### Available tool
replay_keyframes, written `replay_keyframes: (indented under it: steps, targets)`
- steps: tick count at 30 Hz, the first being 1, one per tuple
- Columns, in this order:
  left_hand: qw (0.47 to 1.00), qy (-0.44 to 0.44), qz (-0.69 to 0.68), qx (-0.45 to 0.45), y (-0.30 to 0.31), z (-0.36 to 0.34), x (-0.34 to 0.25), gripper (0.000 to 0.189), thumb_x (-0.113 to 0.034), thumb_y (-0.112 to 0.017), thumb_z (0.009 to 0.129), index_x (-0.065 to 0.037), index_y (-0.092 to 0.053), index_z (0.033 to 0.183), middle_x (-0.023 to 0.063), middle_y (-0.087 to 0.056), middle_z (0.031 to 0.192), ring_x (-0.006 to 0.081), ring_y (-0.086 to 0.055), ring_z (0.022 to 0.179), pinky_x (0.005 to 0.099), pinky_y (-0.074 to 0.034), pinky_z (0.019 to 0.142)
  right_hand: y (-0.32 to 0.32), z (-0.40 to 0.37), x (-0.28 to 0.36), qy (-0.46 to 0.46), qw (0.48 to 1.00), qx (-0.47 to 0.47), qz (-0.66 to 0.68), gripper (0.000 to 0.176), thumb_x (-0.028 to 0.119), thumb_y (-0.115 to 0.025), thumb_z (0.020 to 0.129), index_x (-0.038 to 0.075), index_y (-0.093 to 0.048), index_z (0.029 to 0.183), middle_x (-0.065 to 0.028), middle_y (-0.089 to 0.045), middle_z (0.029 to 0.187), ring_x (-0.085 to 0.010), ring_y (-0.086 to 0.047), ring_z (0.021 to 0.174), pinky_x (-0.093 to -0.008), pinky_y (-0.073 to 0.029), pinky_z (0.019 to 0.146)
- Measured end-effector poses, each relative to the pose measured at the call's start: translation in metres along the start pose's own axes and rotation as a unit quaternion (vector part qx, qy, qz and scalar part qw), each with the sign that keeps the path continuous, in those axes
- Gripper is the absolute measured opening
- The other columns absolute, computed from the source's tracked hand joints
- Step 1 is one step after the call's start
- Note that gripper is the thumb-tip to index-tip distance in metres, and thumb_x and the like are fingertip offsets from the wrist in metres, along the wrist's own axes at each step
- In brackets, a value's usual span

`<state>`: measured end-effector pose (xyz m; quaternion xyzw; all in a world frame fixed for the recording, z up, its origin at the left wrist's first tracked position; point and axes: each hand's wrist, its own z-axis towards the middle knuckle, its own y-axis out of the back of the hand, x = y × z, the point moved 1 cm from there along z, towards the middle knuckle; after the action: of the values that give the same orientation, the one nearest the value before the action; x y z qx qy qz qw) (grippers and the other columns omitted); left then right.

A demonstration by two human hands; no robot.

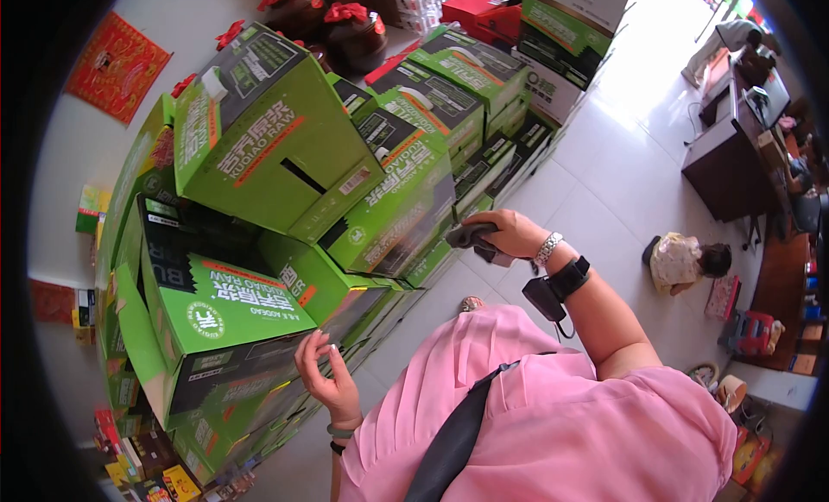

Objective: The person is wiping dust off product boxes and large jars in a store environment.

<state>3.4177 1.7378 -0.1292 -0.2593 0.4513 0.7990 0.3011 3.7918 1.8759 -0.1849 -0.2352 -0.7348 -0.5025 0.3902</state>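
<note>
My right hand (511,234) is closed around a bunched dark grey cloth (473,237), held out beside the stack of boxes. My left hand (326,377) is open, its fingers apart and fingertips right at the corner of a green and black carton (237,308). That carton lies on top of other cartons, its printed side facing up. Behind it, a larger green carton (276,148) with a dark slot and a barcode label sits tilted on the pile. A dark gap shows between these two cartons.
More green cartons (432,105) continue the row toward the back. Brown jars (356,40) with red cloth tops stand behind them. A tiled floor (596,174) runs along the right. A person (678,260) is low on the floor there, near a dark desk (734,148); another person (725,44) is farther back.
</note>
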Motion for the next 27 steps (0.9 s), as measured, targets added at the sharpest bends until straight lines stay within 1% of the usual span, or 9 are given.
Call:
replay_keyframes:
  steps: [3, 5, 13, 14, 17, 18, 21, 22, 27]
  targets:
    - [0.999, -0.026, 0.005, 0.018, -0.010, 0.006, -0.006, 0.033, 0.003, -0.058, 0.092, 0.002, -0.057, 0.125, 0.0159, -0.058, 0.123, 0.0253, -0.062, 0.098, 0.0352, -0.051, 0.083, -0.005, -0.011, -0.024, -0.144, 0.961, -0.104, 0.209, 0.037, 0.009, -0.058, 0.091, 0.011, -0.063, 0.127, -0.0129, -0.072, 0.104, -0.0216, -0.068, 0.096, -0.0338, -0.053, 0.086]
    - [0.999, -0.041, 0.010, 0.025, -0.014, 0.010, -0.011, 0.033, 0.003, -0.059, 0.092, 0.002, -0.057, 0.126, 0.0164, -0.059, 0.123, 0.0260, -0.061, 0.098, 0.0357, -0.051, 0.083, -0.016, 0.003, -0.091, -0.061, 0.937, -0.196, 0.282, 0.033, 0.013, -0.058, 0.094, 0.004, -0.062, 0.126, -0.0096, -0.071, 0.101, -0.0171, -0.066, 0.091, -0.0333, -0.054, 0.083]
    - [0.993, -0.078, 0.072, 0.059, -0.057, 0.051, -0.040, 0.037, 0.000, -0.061, 0.091, 0.000, -0.056, 0.128, 0.0175, -0.059, 0.125, 0.0316, -0.059, 0.108, 0.0402, -0.050, 0.090, 0.014, 0.061, -0.201, -0.232, 0.907, -0.241, 0.256, 0.035, 0.019, -0.059, 0.095, 0.004, -0.062, 0.126, -0.0135, -0.073, 0.100, -0.0235, -0.070, 0.090, -0.0352, -0.054, 0.081]
    - [0.991, -0.080, 0.080, 0.066, -0.068, 0.058, -0.046, 0.037, 0.000, -0.061, 0.091, 0.000, -0.056, 0.128, 0.0176, -0.059, 0.125, 0.0327, -0.059, 0.110, 0.0410, -0.050, 0.092, 0.024, 0.077, -0.213, -0.239, 0.918, -0.240, 0.208, 0.039, 0.021, -0.059, 0.094, 0.010, -0.059, 0.132, -0.0184, -0.070, 0.112, -0.0328, -0.069, 0.098, -0.0405, -0.054, 0.086]
    - [0.986, -0.097, 0.097, 0.095, -0.113, 0.086, -0.069, 0.039, -0.003, -0.061, 0.093, 0.000, -0.055, 0.131, 0.0171, -0.056, 0.131, 0.0323, -0.057, 0.117, 0.0400, -0.049, 0.096, 0.061, 0.116, -0.225, -0.177, 0.935, -0.308, -0.002, 0.047, 0.021, -0.061, 0.092, 0.016, -0.054, 0.138, -0.0206, -0.061, 0.131, -0.0405, -0.065, 0.106, -0.0456, -0.052, 0.091]
    - [0.982, -0.116, 0.101, 0.107, -0.130, 0.098, -0.079, 0.040, -0.004, -0.062, 0.093, 0.000, -0.055, 0.131, 0.0173, -0.055, 0.133, 0.0334, -0.056, 0.119, 0.0415, -0.048, 0.099, 0.071, 0.130, -0.227, -0.157, 0.937, -0.309, -0.032, 0.051, 0.021, -0.060, 0.092, 0.018, -0.049, 0.141, -0.0206, -0.047, 0.148, -0.0425, -0.060, 0.116, -0.0482, -0.050, 0.096]
    - [0.972, -0.135, 0.116, 0.154, -0.179, 0.125, -0.095, 0.044, -0.006, -0.065, 0.090, -0.001, -0.055, 0.133, 0.0184, -0.053, 0.138, 0.0367, -0.052, 0.125, 0.0457, -0.041, 0.107, 0.082, 0.165, -0.227, -0.181, 0.944, -0.259, -0.099, 0.051, 0.019, -0.058, 0.091, 0.018, -0.049, 0.142, -0.0220, -0.041, 0.151, -0.0423, -0.057, 0.120, -0.0474, -0.051, 0.098]
    - [0.968, -0.143, 0.121, 0.166, -0.193, 0.134, -0.101, 0.045, -0.006, -0.066, 0.090, -0.002, -0.055, 0.133, 0.0185, -0.052, 0.139, 0.0367, -0.052, 0.125, 0.0456, -0.041, 0.106, 0.073, 0.180, -0.244, -0.168, 0.957, -0.207, -0.115, 0.061, 0.014, -0.059, 0.089, 0.019, -0.043, 0.148, -0.0226, -0.030, 0.158, -0.0418, -0.055, 0.122, -0.0456, -0.050, 0.100]
    - [0.962, -0.157, 0.132, 0.182, -0.233, 0.171, -0.112, 0.044, -0.007, -0.066, 0.089, -0.002, -0.057, 0.132, 0.0186, -0.052, 0.140, 0.0373, -0.050, 0.128, 0.0455, -0.040, 0.108, -0.007, 0.191, -0.225, -0.175, 0.948, -0.129, -0.231, 0.065, 0.009, -0.054, 0.088, 0.022, -0.041, 0.151, -0.0189, -0.024, 0.162, -0.0399, -0.055, 0.117, -0.0429, -0.055, 0.093]
